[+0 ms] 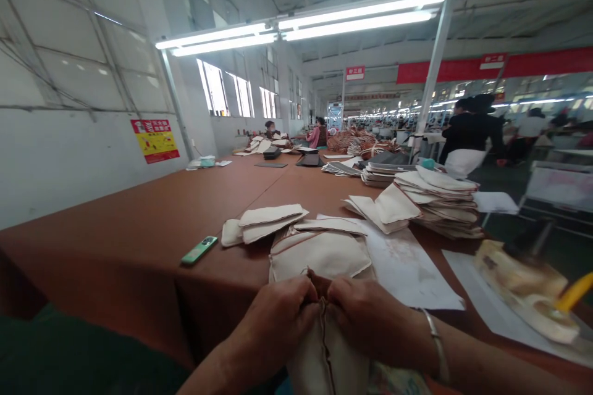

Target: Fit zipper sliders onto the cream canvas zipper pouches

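Observation:
My left hand [282, 308] and my right hand [375, 315] meet at the table's near edge, both closed on a sewn cream cloth piece [345, 364]. Thumbs and fingers pinch either side of its brown-edged seam, which runs down toward me. A bracelet circles my right wrist. Just beyond my knuckles lies a pile of similar cream cloth pieces [319, 253] with brown edging. Farther left, a few more cream pieces [271, 219] rest on the table. The lower end of the held piece runs out of view.
A green phone [199, 251] lies left on the brown table [208, 191]. To the right are a white paper sheet [412, 268], a tall cream cloth stack [435, 203] and a blurred, stained container [523, 290] with a yellow handle. A person [472, 136] in black stands beyond.

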`<state>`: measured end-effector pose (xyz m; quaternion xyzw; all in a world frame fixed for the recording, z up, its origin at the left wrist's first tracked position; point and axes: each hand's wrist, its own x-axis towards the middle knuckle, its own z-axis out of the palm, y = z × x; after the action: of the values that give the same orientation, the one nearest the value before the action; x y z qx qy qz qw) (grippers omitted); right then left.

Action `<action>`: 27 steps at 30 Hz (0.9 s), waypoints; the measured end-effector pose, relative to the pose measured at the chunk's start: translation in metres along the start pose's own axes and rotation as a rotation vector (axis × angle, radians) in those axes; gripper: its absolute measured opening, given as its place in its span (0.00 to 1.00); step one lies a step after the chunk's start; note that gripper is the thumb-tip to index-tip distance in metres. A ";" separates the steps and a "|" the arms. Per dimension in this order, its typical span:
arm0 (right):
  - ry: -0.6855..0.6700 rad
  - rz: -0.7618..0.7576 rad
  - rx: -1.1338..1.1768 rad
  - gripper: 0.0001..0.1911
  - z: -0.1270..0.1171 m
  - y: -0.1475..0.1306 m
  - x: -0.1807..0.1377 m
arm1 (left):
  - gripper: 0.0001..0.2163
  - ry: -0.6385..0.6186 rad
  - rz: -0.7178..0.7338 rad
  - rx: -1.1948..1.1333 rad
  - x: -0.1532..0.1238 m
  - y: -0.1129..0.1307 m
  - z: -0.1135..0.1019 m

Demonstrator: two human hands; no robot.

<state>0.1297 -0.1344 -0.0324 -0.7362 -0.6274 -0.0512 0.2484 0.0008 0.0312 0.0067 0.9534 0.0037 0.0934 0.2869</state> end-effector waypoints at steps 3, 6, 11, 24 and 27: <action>-0.025 -0.196 -0.207 0.08 0.013 0.005 -0.002 | 0.07 -0.017 -0.004 0.062 0.001 0.001 0.010; 0.020 -0.248 -0.274 0.09 0.025 0.009 -0.002 | 0.09 -0.032 -0.003 0.053 0.003 0.001 0.020; 0.102 -0.038 -0.098 0.08 0.042 0.013 -0.005 | 0.12 -0.034 -0.090 -0.136 0.004 -0.011 0.034; -0.177 0.412 1.136 0.06 0.010 0.018 -0.021 | 0.13 -0.216 -0.186 -0.626 0.001 -0.020 0.039; -0.141 0.402 1.087 0.07 0.017 0.016 -0.023 | 0.10 -0.182 -0.160 -0.455 0.002 -0.014 0.037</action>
<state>0.1362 -0.1490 -0.0605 -0.6094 -0.4266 0.3751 0.5531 0.0098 0.0225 -0.0313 0.8654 0.0322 -0.0173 0.4998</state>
